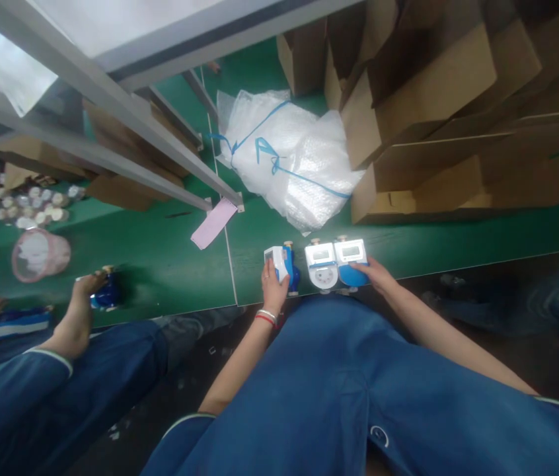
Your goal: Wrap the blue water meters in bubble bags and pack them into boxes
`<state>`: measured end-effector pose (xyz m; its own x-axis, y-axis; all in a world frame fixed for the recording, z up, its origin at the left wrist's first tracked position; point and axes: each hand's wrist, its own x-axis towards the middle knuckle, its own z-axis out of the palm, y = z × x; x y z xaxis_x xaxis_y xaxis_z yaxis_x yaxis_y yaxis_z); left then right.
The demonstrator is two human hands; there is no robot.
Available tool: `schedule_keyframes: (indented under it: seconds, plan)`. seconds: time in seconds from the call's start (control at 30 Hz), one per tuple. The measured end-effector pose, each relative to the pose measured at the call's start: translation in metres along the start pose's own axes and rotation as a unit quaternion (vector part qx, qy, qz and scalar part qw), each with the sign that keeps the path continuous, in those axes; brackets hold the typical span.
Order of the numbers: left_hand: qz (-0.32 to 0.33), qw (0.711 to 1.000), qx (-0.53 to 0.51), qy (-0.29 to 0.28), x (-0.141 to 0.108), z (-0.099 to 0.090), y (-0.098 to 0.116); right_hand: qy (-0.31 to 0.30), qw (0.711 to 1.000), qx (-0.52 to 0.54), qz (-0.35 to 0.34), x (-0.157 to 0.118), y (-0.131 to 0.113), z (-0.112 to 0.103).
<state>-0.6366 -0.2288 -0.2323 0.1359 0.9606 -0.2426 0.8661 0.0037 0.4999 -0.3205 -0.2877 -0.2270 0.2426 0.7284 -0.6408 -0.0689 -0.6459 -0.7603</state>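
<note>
Three water meters with white display housings are lined up near the front edge of the green table. My left hand grips the left water meter, which is turned on its side with its blue body facing right. In the middle, a water meter stands face up, its round dial showing. Beside it on the right is a water meter with a blue lid over its dial. My right hand holds that meter at its right side, fingertips on the lid; part of the grip is hidden.
Bubble wrap tied with blue cord lies behind the meters. Cardboard boxes stand at the back right. A metal frame and pink paper are to the left. A co-worker's hand is at another meter, near a pink basket.
</note>
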Motion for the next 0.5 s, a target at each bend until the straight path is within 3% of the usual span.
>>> schedule_keyframes:
  seconds: [0.2, 0.4, 0.5]
  plan:
    - [0.078, 0.994, 0.067, -0.03, -0.013, 0.01, 0.058, 0.033, 0.998, 0.056, 0.019, 0.008, 0.009, -0.015]
    - [0.183, 0.976, 0.069, -0.095, -0.018, -0.006, 0.065, -0.017, 0.986, 0.157, 0.06, 0.023, 0.032, -0.049]
    - [0.235, 0.965, 0.081, -0.084, 0.013, -0.023, 0.07, -0.04, 0.981, 0.167, 0.088, 0.026, 0.033, -0.06]
